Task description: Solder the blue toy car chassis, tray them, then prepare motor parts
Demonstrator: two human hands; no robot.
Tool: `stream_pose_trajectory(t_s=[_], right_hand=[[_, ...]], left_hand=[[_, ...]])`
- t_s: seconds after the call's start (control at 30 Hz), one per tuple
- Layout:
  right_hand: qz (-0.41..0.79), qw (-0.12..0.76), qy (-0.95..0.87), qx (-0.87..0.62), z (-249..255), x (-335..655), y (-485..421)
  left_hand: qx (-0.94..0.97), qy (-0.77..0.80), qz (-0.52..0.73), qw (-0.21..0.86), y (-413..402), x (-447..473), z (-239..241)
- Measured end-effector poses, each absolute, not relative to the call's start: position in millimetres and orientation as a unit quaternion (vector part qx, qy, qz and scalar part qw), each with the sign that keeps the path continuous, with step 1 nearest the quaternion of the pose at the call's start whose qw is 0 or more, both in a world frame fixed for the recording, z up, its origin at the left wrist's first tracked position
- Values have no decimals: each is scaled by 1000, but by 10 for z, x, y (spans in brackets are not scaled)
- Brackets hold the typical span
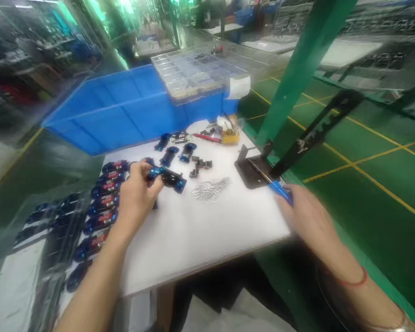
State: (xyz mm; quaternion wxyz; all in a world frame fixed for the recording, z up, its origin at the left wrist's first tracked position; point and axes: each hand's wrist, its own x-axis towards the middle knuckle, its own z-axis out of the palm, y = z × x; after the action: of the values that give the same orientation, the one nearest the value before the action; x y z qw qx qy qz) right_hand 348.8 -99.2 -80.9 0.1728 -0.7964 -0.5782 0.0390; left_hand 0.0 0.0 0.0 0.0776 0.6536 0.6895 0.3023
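Note:
My left hand [138,189] is closed around a black toy car chassis [171,179] with shiny blue ends, raised above the white table. On the right, my right hand [302,207] grips the blue handle of a soldering iron [279,190]. Its thin metal shaft reaches over a black metal stand [251,175]. Between the hands lies a loose pile of thin silvery wire pieces [210,190]. Small dark parts [200,165] are scattered just behind it. Similar blue-and-black pieces [169,157] lie farther back.
Several blue-and-black units with red labels [105,201] line the table's left side. A blue bin [124,113] stands behind, carrying a compartment tray [197,76]. A red pen [207,138] lies near a yellow box [231,136]. A green post [297,74] rises at the right.

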Motion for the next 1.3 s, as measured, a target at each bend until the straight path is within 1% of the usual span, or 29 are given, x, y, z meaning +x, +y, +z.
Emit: stream_pose_trajectory(t_s=[0.1,0.17,0.23,0.33,0.43,0.53,0.63,0.87,1.0,1.3], right_hand=[[-16,159,-602,-782,-796,3499,-1003],[-47,177,-627,-757,-763,3483,-997],[-59,216,-658,-719,-712,3432,-975],[-6,267,-705,-658,-629,3278,-899],[68,280,-742,-605,-570,3073,-774],[101,257,-770,-576,-529,2900,-621],[115,226,-789,-560,-494,2792,-466],[78,212,-833,-505,-438,2586,-129],[63,163,-854,-491,-424,2456,7],[75,73,-861,-498,-344,2293,138]], left_hand=[[640,665,348,167,-195,-17,-111],[617,634,379,271,-315,12,-208],[580,598,395,387,-425,77,-314],[530,567,377,506,-572,196,-456],[509,548,343,569,-687,275,-554],[501,537,317,600,-765,291,-621],[499,526,319,610,-810,274,-685],[521,508,310,612,-857,283,-778],[528,511,303,607,-870,298,-734],[548,519,290,588,-866,315,-679]])
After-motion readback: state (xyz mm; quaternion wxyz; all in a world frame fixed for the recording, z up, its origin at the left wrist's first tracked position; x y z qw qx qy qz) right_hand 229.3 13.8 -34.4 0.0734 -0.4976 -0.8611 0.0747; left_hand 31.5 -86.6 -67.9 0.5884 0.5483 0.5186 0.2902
